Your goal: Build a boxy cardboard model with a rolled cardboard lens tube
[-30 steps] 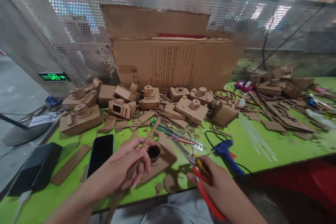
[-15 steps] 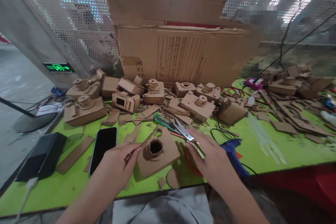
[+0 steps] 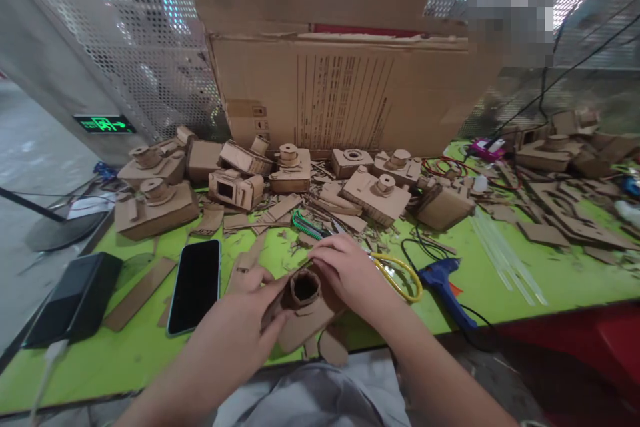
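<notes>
In front of me lies a flat cardboard camera body (image 3: 305,330) with a short round cardboard tube (image 3: 305,287) standing up from it, its dark hollow facing up. My left hand (image 3: 255,310) is closed beside the tube, pinching a thin cardboard strip (image 3: 299,265) that runs round its far side. The fingertips of my right hand (image 3: 345,273) are closed on the strip's other end, behind the tube. Scissors with yellow handles (image 3: 403,273) lie just right of that hand, blades partly hidden. A green box cutter (image 3: 306,223) rests beyond both hands.
A phone (image 3: 194,287) and a black box-shaped device (image 3: 75,297) lie left. At right are a blue glue gun (image 3: 447,287) and clear glue sticks (image 3: 507,260). Several finished cardboard cameras (image 3: 377,193) and scraps line the back, before a large carton (image 3: 340,93).
My right hand has let go of the scissors, now lying on the table, and moved left to the strip. My left hand has brought the strip against the tube.
</notes>
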The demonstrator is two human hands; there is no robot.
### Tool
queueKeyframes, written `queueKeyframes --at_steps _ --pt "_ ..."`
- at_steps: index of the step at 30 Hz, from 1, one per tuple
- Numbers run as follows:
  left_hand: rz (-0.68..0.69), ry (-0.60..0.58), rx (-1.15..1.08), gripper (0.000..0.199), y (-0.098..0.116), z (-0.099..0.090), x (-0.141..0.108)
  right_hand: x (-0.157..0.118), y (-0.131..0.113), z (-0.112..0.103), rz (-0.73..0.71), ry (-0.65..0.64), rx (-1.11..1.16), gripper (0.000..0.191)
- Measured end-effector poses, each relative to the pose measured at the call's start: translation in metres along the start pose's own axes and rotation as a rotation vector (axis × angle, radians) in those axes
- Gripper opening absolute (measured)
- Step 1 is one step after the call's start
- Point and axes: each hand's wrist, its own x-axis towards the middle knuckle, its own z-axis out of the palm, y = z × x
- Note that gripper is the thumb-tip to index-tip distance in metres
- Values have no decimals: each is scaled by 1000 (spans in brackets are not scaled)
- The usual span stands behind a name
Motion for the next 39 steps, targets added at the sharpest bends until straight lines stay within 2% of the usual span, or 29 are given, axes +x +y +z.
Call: queueKeyframes --at_steps 5,10,16,19,21,24,27,31,34,39 --pt "-82 36 155 41 10 3 7 -4 -7 -6 -22 3 19 25" --pt "-100 68 221 41 13 2 16 -11 -16 -17 -7 -2 26 25" --pt "-119 55 160 42 10 3 20 -22 -29 -16 141 5 123 24" --pt "-151 -1 80 42 13 3 22 -30 -39 -13 230 9 136 19" --pt "-154 -31 7 41 16 0 23 -34 -45 -11 274 7 155 29" --pt "-117 -69 -134 43 18 -8 23 -38 -48 -9 293 22 176 38" --pt "-75 -95 -250 48 11 -12 16 -38 -48 -8 290 30 177 39" --pt "-99 -48 -288 43 -6 -9 3 -38 -47 -8 286 28 173 34" --pt "18 -17 -270 29 -15 -7 -1 -39 -46 -9 282 26 164 30" --pt "200 -29 -237 27 -23 -9 5 -39 -46 -11 289 -2 156 28"
